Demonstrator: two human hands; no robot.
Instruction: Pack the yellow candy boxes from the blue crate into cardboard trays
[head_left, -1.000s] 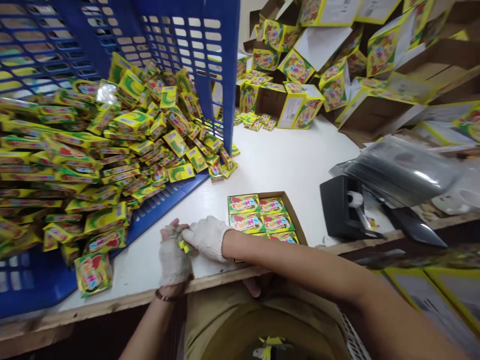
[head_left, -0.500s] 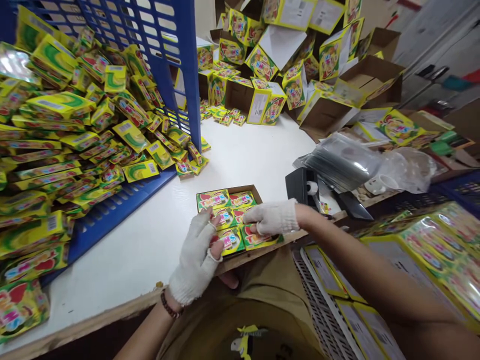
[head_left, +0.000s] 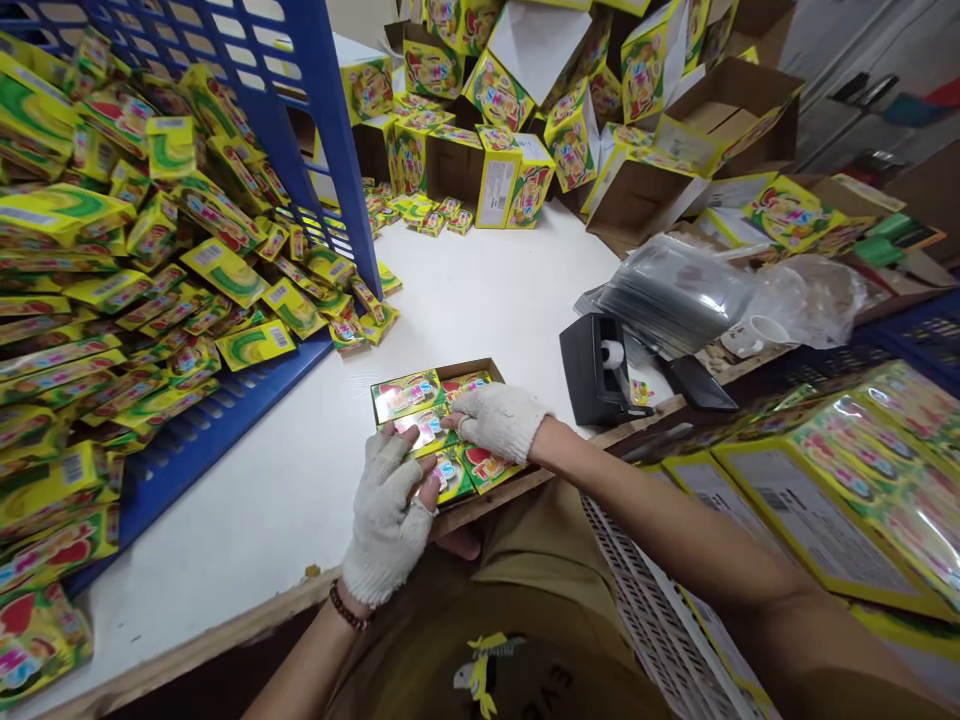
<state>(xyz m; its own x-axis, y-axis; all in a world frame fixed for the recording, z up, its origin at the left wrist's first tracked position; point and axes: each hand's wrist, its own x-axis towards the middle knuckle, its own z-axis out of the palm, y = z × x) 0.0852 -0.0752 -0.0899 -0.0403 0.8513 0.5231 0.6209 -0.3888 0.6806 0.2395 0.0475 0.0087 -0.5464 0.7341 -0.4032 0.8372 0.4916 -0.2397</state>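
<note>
A shallow cardboard tray near the table's front edge holds several small yellow-green packs with colourful lettering, lying flat in rows. Both hands wear white fingerless gloves. My left hand lies along the tray's left front side, fingers apart, the fingertips touching the packs. From the right, my right hand reaches over the tray with its fingers stretched across the middle packs. It covers part of the right-hand packs. Neither hand grips anything.
A blue plastic crate on its side spills a heap of packs at left. Cartons pile up behind. A black tape dispenser and clear plastic bags lie right. Below, a white crate stands near wrapped boxes.
My right hand has shifted left across the packs, uncovering more of the front right pack. The left hand stays on the tray's left side. The camera view has turned slightly.
</note>
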